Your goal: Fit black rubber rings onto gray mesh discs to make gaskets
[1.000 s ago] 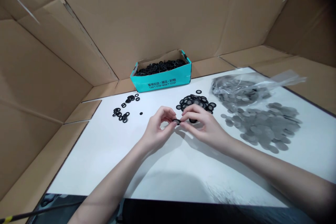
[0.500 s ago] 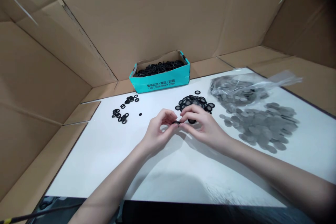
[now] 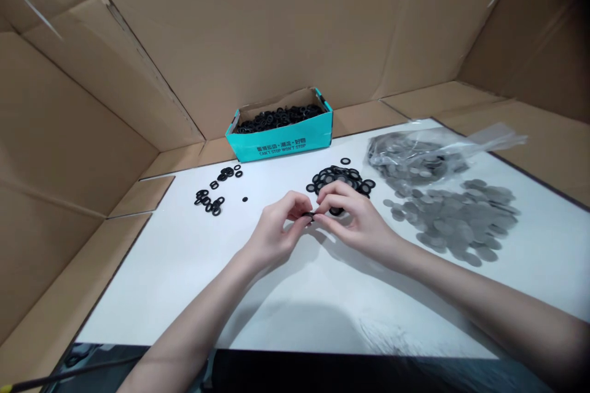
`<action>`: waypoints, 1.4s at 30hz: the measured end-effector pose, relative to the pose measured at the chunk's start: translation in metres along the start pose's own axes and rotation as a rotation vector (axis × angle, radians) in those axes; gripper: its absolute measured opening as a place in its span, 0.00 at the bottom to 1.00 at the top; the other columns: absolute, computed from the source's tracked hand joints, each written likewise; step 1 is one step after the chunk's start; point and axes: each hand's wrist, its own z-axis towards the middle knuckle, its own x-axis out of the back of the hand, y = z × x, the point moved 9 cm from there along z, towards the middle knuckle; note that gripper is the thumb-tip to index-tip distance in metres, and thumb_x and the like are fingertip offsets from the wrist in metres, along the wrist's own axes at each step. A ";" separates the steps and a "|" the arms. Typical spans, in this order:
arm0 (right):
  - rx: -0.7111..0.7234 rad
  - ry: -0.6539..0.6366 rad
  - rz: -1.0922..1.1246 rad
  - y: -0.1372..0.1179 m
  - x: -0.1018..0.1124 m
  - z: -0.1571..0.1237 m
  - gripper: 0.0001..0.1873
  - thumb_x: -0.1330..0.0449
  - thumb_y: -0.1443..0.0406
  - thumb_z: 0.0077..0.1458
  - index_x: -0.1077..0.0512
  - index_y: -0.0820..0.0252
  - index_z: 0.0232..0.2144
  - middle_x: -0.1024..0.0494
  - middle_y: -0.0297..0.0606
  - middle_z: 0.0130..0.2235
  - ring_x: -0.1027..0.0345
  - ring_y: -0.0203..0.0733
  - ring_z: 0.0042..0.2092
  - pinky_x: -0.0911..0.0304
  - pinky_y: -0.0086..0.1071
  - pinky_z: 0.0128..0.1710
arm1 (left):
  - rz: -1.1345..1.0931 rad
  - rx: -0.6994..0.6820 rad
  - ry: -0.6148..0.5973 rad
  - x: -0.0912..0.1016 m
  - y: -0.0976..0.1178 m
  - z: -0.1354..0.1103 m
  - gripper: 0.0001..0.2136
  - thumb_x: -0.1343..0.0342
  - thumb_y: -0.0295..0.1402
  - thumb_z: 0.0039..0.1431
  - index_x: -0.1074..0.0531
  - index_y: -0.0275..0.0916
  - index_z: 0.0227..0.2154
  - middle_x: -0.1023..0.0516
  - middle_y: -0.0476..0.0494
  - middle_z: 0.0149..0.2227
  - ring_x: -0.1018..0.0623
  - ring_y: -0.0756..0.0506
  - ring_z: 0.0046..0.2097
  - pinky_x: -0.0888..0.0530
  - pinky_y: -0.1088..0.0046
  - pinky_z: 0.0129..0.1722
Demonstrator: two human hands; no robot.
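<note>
Between my fingertips is a small black rubber ring (image 3: 308, 216), seen nearly edge-on; whether a grey disc sits inside it I cannot tell. My left hand (image 3: 282, 225) pinches its left side with thumb and fingers. From the other side, my right hand (image 3: 351, 216) pinches the ring's right edge. Just behind my right hand lies a heap of black rings with grey mesh centres (image 3: 342, 177). A spread pile of loose round grey mesh discs (image 3: 461, 221) is to the right of my right hand.
A turquoise cardboard box (image 3: 281, 144) full of black rings stands at the back. Loose black rings (image 3: 209, 201) and a small black dot-like piece (image 3: 244, 199) lie to the left. A clear plastic bag (image 3: 415, 153) of grey discs is at the back right. Cardboard walls (image 3: 258, 31) surround the white table.
Both hands stay in nearly the same place, still pinching the ring. The ring's tilt between the fingertips has changed slightly, and the whole view has shifted a little.
</note>
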 end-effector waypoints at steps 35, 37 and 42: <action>-0.002 0.002 -0.032 0.005 -0.006 -0.002 0.06 0.40 0.70 0.56 0.30 0.58 0.27 0.27 0.41 0.39 0.30 0.45 0.43 0.34 0.41 0.44 | 0.059 -0.007 -0.042 -0.006 -0.005 -0.001 0.05 0.49 0.24 0.63 0.34 0.40 0.39 0.24 0.48 0.38 0.24 0.52 0.36 0.26 0.76 0.36; 0.009 0.014 -0.023 0.002 -0.005 -0.002 0.06 0.41 0.70 0.56 0.31 0.57 0.27 0.28 0.40 0.39 0.30 0.45 0.43 0.33 0.41 0.44 | 0.090 -0.026 -0.080 -0.008 -0.002 0.000 0.06 0.50 0.24 0.62 0.34 0.40 0.39 0.24 0.47 0.39 0.24 0.51 0.36 0.26 0.76 0.37; 0.031 0.035 -0.055 0.002 -0.004 -0.002 0.06 0.41 0.70 0.55 0.30 0.57 0.27 0.28 0.40 0.38 0.31 0.45 0.42 0.33 0.41 0.42 | 0.161 -0.075 -0.152 -0.012 -0.001 -0.001 0.09 0.52 0.23 0.63 0.32 0.40 0.42 0.24 0.45 0.39 0.24 0.49 0.39 0.26 0.73 0.41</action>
